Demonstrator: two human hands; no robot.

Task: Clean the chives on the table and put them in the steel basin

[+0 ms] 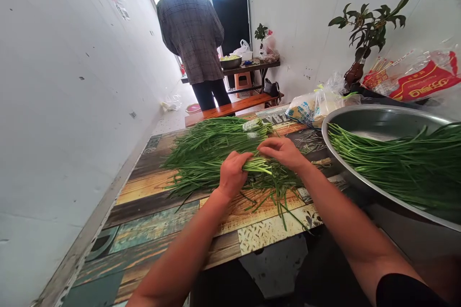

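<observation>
My left hand [232,171] is wrapped round a bunch of garlic chives [258,166], whose pale stalk ends point right and whose long leaves trail left over the table. Close to those stalks, my right hand [283,152] has thumb and fingers drawn together in a pinch; what is between the fingertips is too small to make out. A larger pile of chives [216,136] lies just behind, with a pale band [250,125] round its stalk end. Loose leaves and trimmings [279,192] are scattered beneath and in front of my hands.
A wide metal basin [342,163] holding more chives stands at the right. Behind it are plastic bags [317,105], a red package [425,79] and a plant in a brown vase [355,72]. Beyond the patterned table [144,230], a bench [216,112] and a standing person [190,33] appear.
</observation>
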